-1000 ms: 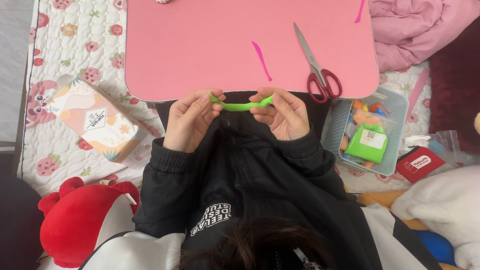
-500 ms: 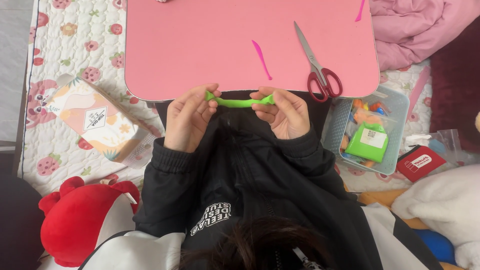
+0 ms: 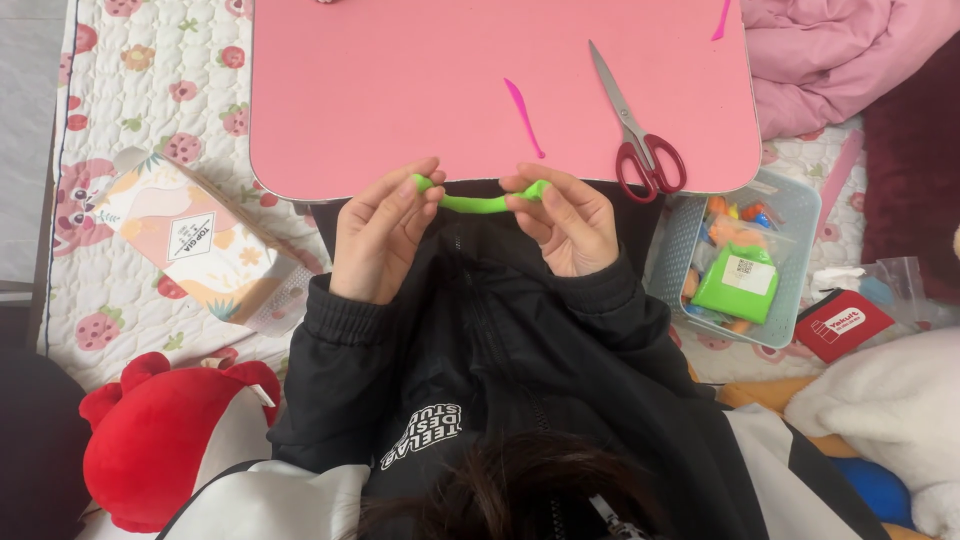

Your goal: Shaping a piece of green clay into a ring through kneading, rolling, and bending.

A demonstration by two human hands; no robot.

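- Green clay strip [image 3: 478, 203]: a thin rope, sagging slightly at its middle, held in the air between the two hands, just off the near edge of the pink table [image 3: 400, 90] and above the lap of the black jacket [image 3: 500, 350].
- Left hand [image 3: 378, 240]: fingertips pinched shut on the left end of the strip, thumb on top.
- Right hand [image 3: 565, 225]: fingers pinched on the right end, palm turned up. Both hands are closed on the clay and set apart by the strip's length.
- Risk, judged: the middle looks thinnest. If the hands draw further apart, it may neck and snap there.
- Risk, judged: a broken piece would drop straight below the hands onto the dark jacket fabric, where soft clay could stick or pick up lint.
- Risk, judged: too hard a pinch could flatten the ends and leave an uneven rope.
- Beyond the right hand's fingertips, on the table: pink modelling tool [image 3: 524, 117] and red-handled scissors [image 3: 640, 140], blades pointing away. A reach across could knock the scissors off the edge.
- To the right of the right hand: clear plastic basket [image 3: 800, 215] of clay packs, close to the elbow's sweep, so a nudge could tip it.
- To the left of the left hand: patterned cardboard box [image 3: 195, 240] on the quilt, well apart.
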